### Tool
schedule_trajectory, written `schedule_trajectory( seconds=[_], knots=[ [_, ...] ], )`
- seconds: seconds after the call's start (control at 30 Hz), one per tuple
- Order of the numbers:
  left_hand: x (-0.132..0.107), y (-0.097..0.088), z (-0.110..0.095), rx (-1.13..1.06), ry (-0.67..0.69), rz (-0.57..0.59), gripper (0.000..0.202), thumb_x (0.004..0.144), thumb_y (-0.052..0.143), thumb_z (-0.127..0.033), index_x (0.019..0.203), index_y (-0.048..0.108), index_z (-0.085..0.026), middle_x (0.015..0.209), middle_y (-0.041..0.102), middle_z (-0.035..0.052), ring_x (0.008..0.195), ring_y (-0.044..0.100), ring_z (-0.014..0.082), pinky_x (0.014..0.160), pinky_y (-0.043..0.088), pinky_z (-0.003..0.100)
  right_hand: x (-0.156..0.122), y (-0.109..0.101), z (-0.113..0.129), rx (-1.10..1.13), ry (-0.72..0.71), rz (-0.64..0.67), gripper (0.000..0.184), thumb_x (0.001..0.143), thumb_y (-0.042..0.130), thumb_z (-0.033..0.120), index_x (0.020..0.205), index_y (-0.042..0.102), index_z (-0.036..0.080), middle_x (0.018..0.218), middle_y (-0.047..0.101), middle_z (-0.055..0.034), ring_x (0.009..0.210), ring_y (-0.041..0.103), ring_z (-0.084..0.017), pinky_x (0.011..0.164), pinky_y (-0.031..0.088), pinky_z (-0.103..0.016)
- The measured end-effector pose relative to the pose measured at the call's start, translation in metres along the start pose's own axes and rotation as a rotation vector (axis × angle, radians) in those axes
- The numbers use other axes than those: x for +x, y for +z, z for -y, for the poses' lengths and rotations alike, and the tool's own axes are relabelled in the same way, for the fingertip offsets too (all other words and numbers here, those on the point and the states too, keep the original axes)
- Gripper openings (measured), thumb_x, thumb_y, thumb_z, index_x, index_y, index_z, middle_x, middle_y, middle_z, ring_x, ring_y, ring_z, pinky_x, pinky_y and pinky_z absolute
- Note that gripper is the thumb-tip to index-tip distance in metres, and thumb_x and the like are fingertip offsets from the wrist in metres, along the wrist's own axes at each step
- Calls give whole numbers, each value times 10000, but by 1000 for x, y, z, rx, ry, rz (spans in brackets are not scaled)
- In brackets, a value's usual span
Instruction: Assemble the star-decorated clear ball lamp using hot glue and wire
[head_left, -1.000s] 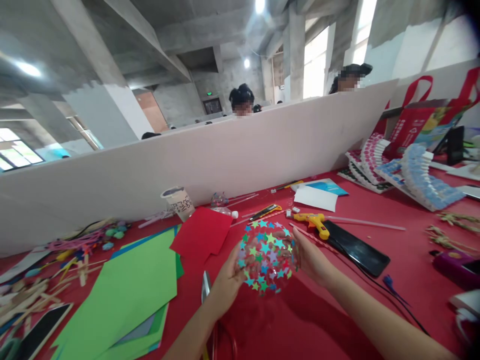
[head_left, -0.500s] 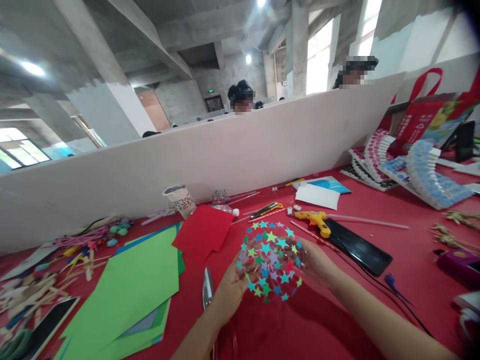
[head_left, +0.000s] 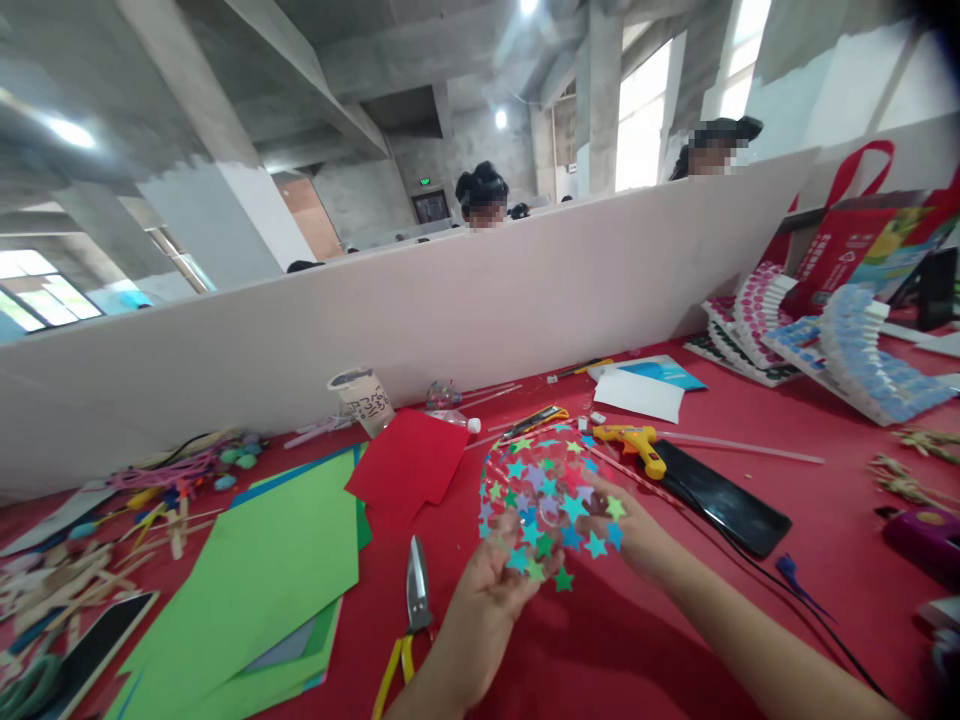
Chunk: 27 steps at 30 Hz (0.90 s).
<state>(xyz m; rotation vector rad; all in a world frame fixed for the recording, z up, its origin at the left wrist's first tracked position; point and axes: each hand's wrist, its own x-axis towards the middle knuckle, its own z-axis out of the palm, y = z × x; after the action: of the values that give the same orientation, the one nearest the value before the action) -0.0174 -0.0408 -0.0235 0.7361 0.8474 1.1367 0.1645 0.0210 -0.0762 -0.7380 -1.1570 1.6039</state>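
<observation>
A clear, rounded plastic piece covered in star stickers (head_left: 536, 500) is held up over the red table between both hands. My left hand (head_left: 499, 575) grips its lower left side, fingers curled partly behind the stars. On the right edge my right hand (head_left: 626, 515) closes around it, its fingers seen partly through the clear plastic. Yellow-handled scissors (head_left: 416, 590) lie beside my left forearm, partly covered by it. A yellow glue gun (head_left: 634, 445) rests just beyond my right hand, against a black phone (head_left: 720, 500).
Green paper sheets (head_left: 277, 560) and red paper (head_left: 412, 460) lie left. A paper cup (head_left: 361, 400) and a utility knife (head_left: 536, 422) sit near the white partition (head_left: 420, 325). Wooden sticks (head_left: 60, 590) clutter the far left. Folded patterned paper (head_left: 862, 350) and a red bag (head_left: 855, 240) stand right.
The star-covered piece has tilted and turned in my hands. My left hand has shifted right and rotated, exposing more of the scissors and their yellow handles.
</observation>
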Motion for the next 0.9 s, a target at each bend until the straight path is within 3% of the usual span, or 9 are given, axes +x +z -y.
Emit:
schedule_trajectory(
  seconds=[0.23,0.37,0.47,0.57,0.67,0.8,0.9],
  knots=[
    [-8,5,0,-3,74,156,312,734,685,-147,1006,686,-301,1131,669,5,1199,520,233,1059,356,392,-2,10,9,64,-28,-2,250,872,586,285,1083,580,151,1102,607,-59,969,599,-194,841,493,-417],
    [-9,11,-3,48,94,68,300,728,699,-160,990,682,-304,1107,672,9,1059,600,221,953,438,366,-3,12,11,84,-1,35,284,890,558,320,1123,565,158,1124,600,-69,953,606,-192,815,508,-407],
    [-5,14,-7,48,52,-26,262,714,723,-198,966,689,-263,973,701,26,947,627,202,884,467,350,-4,11,10,75,15,69,278,896,548,336,1103,570,153,1088,609,-64,913,613,-180,787,516,-388],
    [3,11,-8,-54,-25,-27,215,613,804,-276,801,714,-223,837,710,22,843,647,196,825,490,334,-6,9,10,43,39,129,263,892,555,328,1086,577,150,1056,618,-56,885,618,-172,767,522,-374],
    [9,6,-5,-141,-100,-21,171,544,837,-218,630,689,-210,713,708,8,730,661,171,782,496,299,-8,9,13,2,54,177,245,893,555,327,1056,591,149,1023,628,-47,849,623,-161,744,528,-355],
    [12,4,-1,-212,-97,20,254,473,868,-261,643,685,-213,719,725,17,767,674,208,814,495,331,-9,11,16,-48,27,160,255,898,546,334,1073,582,153,1041,624,-54,858,621,-162,754,526,-363],
    [15,1,0,-203,-64,-30,244,508,849,-278,663,675,-207,762,733,29,816,679,246,884,470,407,-7,12,18,-95,-25,118,284,900,539,342,1119,565,163,1094,612,-65,913,616,-178,793,517,-388]
  ],
)
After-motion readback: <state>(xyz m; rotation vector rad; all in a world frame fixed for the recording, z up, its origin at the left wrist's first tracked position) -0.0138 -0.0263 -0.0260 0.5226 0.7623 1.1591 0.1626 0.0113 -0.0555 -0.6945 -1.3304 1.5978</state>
